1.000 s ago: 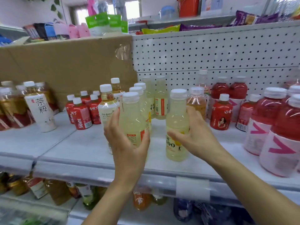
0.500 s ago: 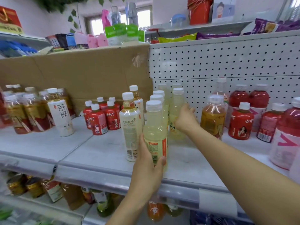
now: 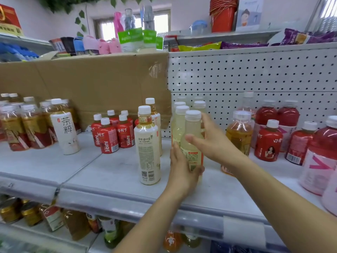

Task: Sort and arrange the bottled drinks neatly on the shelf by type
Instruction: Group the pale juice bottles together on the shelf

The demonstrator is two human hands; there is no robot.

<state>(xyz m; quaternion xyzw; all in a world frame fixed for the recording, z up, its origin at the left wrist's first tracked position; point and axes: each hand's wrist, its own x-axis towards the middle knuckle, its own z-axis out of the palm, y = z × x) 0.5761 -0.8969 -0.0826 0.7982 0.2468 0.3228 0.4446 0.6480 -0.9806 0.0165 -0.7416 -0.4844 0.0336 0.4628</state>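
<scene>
Pale yellow drink fills the bottle (image 3: pixel 191 130) that the left hand (image 3: pixel 183 168) grips: its fingers and thumb are curled round the lower half, over the orange-edged label. The bottle is upright with its white cap on, on the grey shelf (image 3: pixel 109 172). The right hand (image 3: pixel 211 143) is at the bottle's other side, level with its shoulder, fingers straight and spread toward the back, thumb lying across the front of the bottle. It holds nothing that I can make out, and whether the palm touches the bottle I cannot tell.

Directly beyond both hands, more pale yellow bottles (image 3: pixel 179 119) stand in a line running back to the white pegboard (image 3: pixel 255 73). Just left of the left hand stands a tall bottle with a cream label (image 3: pixel 148 154), another like it close behind. Farther left of that hand is a cluster of small red juice bottles (image 3: pixel 107 138), then a white bottle with black characters (image 3: pixel 64 132) beside amber tea bottles (image 3: pixel 25 128). Behind these stands a sheet of brown cardboard (image 3: pixel 91 83).

Right of the right hand, near its wrist, is an amber bottle (image 3: pixel 239 136), then small red bottles (image 3: pixel 268 143), and well beyond them big pink-labelled red bottles (image 3: pixel 321 161).
</scene>
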